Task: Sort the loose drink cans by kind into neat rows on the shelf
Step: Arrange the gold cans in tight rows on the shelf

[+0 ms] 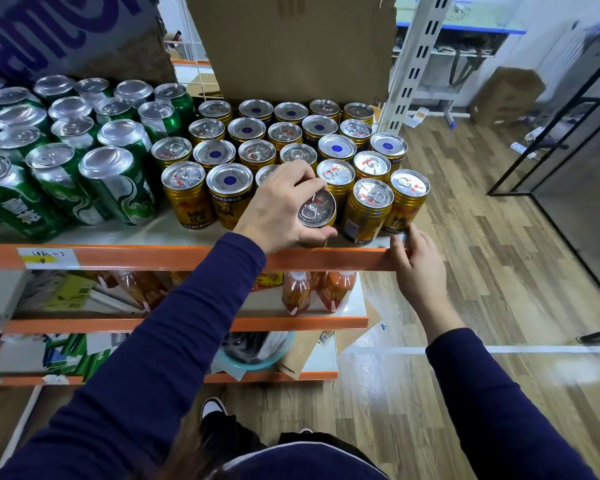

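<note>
Stands over an orange-edged shelf [187, 256], looking down past dark blue sleeves [174, 341]. Grips one gold can [317, 211] in the left hand [281, 211], fingers curled over its far side and thumb wrapped round its near side, with the ring-pull lid tipped toward the near right. Holds it at the near edge of the shelf, in the front line of the gold cans [291, 140], right of a blue-dotted can [227, 194] and left of a ring-pull can [368, 209]. Rests the right hand [418, 268] on the shelf's near right corner, fingers relaxed and only slightly bent, touching the orange edge just below the rightmost gold can [407, 202] and holding nothing. Shows the gold group packed in rough rows on the right half, some lids up, others bottom up with a blue dot. Shows green cans [84, 140] massed on the left half, touching the gold ones. Has a cardboard box [291, 43] at the far side, behind the gold rows. Reveals orange bottles [297, 292] on the lower shelf and a wooden floor [465, 271] to the right.
</note>
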`<state>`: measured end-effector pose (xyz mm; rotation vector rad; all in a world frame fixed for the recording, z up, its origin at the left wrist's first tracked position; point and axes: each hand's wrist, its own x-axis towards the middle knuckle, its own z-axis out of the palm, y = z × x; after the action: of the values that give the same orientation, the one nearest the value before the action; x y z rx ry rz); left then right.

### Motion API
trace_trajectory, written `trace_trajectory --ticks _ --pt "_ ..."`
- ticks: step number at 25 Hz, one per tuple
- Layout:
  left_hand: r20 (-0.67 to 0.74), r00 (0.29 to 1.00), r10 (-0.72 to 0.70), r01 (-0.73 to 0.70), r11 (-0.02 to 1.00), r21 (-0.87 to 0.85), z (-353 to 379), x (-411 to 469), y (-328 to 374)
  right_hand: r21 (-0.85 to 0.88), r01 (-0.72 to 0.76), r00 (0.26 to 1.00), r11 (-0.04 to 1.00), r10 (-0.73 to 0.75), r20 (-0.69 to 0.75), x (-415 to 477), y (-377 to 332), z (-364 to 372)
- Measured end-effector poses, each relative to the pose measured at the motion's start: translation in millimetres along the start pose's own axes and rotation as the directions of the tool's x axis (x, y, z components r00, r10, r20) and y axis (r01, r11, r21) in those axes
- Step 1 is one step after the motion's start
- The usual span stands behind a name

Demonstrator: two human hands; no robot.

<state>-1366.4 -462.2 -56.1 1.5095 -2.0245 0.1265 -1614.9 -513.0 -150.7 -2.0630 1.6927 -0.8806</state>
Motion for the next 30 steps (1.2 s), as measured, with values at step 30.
trace_trajectory --ticks 30 --pt "-0.221 0.845 -0.486 0.530 0.815 0.235 -112.1 -194.5 -83.1 0.147 0.582 0.806 0.800 -0.591 0.030 -64.0 -193.1 79.6"
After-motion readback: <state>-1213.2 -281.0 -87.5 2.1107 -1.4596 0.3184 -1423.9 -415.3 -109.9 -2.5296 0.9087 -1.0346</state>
